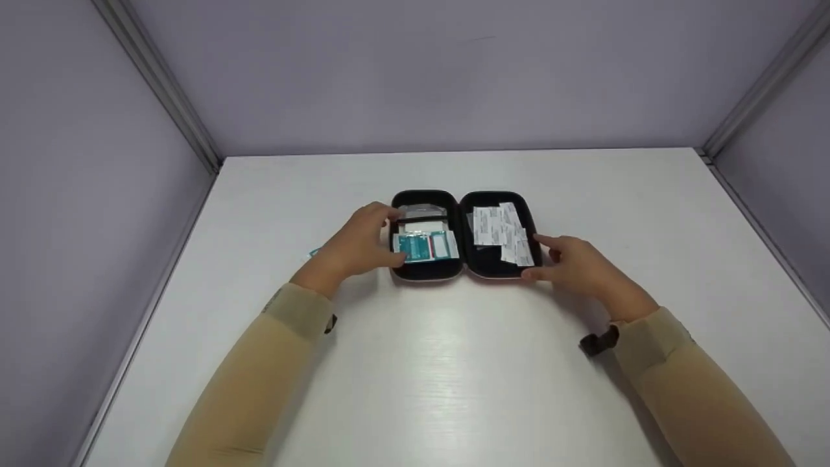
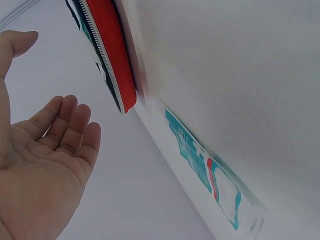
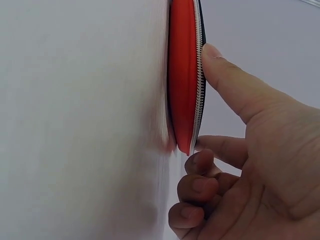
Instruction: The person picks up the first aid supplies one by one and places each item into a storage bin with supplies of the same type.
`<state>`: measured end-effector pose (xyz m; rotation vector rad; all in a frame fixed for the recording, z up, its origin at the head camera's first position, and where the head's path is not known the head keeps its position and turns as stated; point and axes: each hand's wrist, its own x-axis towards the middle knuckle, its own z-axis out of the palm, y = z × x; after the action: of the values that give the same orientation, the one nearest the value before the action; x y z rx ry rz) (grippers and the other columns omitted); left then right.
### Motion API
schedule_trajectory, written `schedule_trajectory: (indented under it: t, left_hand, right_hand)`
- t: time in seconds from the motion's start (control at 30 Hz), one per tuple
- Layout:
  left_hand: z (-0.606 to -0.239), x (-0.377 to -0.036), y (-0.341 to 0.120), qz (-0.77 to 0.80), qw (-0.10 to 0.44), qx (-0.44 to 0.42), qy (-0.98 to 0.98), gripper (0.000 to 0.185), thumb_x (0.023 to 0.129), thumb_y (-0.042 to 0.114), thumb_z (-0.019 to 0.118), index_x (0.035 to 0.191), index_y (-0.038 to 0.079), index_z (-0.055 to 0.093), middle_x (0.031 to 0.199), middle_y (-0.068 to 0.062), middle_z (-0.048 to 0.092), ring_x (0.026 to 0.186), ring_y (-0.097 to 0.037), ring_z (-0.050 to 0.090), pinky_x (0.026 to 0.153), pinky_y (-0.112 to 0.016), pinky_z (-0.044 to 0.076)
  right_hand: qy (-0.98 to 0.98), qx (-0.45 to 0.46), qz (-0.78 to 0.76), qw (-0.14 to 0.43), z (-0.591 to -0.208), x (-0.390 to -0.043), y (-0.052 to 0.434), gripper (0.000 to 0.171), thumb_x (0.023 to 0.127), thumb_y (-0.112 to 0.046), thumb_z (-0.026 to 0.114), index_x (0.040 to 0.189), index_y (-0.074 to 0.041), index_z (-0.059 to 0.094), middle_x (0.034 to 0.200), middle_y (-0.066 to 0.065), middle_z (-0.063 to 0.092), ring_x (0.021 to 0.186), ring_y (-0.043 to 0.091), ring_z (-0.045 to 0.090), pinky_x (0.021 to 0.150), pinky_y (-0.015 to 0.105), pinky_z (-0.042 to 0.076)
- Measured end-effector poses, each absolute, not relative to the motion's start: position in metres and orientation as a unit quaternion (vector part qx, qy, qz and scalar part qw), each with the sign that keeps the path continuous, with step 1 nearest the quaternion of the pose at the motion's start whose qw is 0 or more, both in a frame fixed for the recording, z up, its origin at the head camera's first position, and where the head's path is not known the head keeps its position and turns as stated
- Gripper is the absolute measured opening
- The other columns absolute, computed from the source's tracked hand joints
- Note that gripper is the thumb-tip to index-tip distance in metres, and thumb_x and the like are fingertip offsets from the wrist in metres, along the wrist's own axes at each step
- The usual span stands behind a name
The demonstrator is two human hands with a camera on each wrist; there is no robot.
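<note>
A zip case (image 1: 425, 271) lies unfolded on the table, black inside; the right wrist view shows its red shell (image 3: 182, 75) and white zip. Its left half holds a teal-and-white packet (image 1: 415, 247) above other clear and white items. Several small white paper sachets (image 1: 487, 227) overlap in the right half. My left hand (image 1: 360, 240) is at the left rim, fingers loosely bent and apart from the shell in the left wrist view. With thumb and index finger, my right hand (image 1: 577, 266) holds the right half's outer edge near the front corner, other fingers curled.
Another teal-and-white packet (image 2: 200, 165) lies flat on the table left of the case, mostly hidden behind my left hand in the head view. Pale panels (image 1: 415, 78) wall the white table (image 1: 441, 363) at the back and sides.
</note>
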<state>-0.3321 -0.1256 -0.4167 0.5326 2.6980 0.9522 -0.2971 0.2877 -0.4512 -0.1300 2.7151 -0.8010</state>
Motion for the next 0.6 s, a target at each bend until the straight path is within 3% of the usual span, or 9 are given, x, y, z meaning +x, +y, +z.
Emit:
schedule_trajectory:
  t: [0.27,0.6]
  left_hand:
    - [-0.415,-0.331,-0.139,0.328,0.092,0.156,0.927,0.087,0.093,0.033,0.092,0.164,0.004,0.051,0.167,-0.011,0.053,0.153,-0.033,0.052,0.131,-0.053,0.047]
    - [-0.417,-0.329,-0.156,0.315,0.078,0.132,0.937,0.089,0.094,0.034,0.088,0.166,0.003,0.047,0.172,-0.015,0.047,0.162,-0.036,0.042,0.134,-0.054,0.044]
  right_hand:
    - [0.948,-0.053,-0.278,0.145,-0.451,-0.297,0.295,0.100,0.096,-0.055,0.088,0.174,-0.011,0.043,0.100,0.007,0.055,0.093,0.024,0.049,0.079,0.037,0.043]
    - [0.949,-0.039,-0.272,0.153,-0.445,-0.291,0.306,0.102,0.096,-0.058,0.088,0.175,-0.012,0.042,0.106,0.010,0.057,0.097,0.025,0.051,0.080,0.037,0.043]
